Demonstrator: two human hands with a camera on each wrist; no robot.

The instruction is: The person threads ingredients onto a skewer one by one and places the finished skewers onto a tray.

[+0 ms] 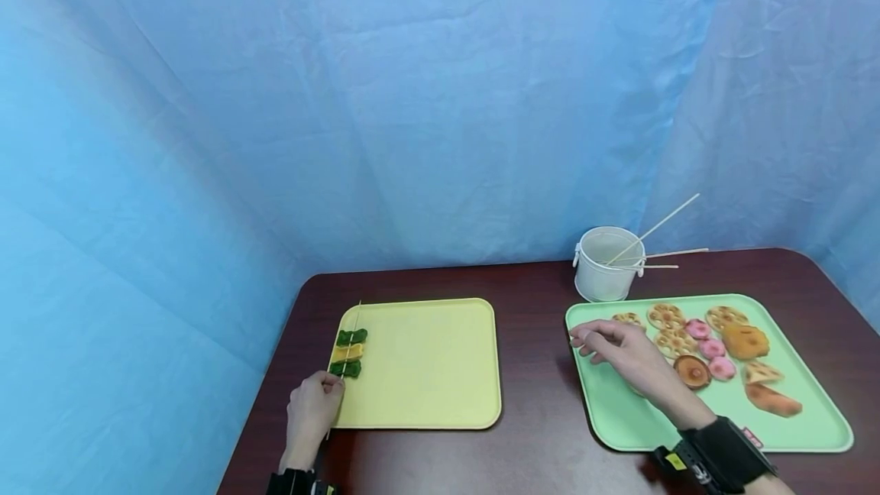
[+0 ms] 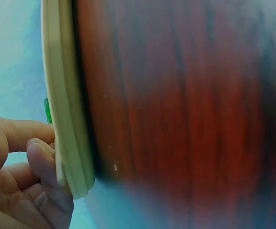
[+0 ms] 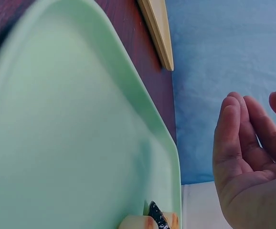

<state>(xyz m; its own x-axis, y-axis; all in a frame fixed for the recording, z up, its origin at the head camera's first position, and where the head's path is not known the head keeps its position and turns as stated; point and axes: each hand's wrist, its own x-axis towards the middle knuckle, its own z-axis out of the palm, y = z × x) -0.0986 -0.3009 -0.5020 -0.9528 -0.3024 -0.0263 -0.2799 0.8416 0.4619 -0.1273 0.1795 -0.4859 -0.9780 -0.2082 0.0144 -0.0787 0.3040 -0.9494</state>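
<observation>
In the head view, my left hand (image 1: 312, 409) pinches the lower end of a thin wooden skewer (image 1: 357, 318) at the left edge of the yellow tray (image 1: 433, 365). Threaded on the skewer are a dark green piece (image 1: 352, 337), a yellow piece (image 1: 349, 353) and another green piece (image 1: 345, 369). From the left wrist, the fingers (image 2: 30, 136) appear right at the tray's rim, and the skewer is hidden. Above the left part of the green tray (image 1: 622, 426), my right hand (image 1: 629, 357) hovers with loosely bent fingers, thumb apart and nothing between them.
The green tray bears toy foods: waffle-like rounds (image 1: 665, 317), pink rings (image 1: 711, 348), a brown round (image 1: 691, 372), a golden nugget-like piece (image 1: 745, 341) and a sausage-like piece (image 1: 773, 401). Behind it stands a white bucket (image 1: 593, 279) with several skewers leaning out. Blue cloth (image 1: 440, 136) hangs behind the table.
</observation>
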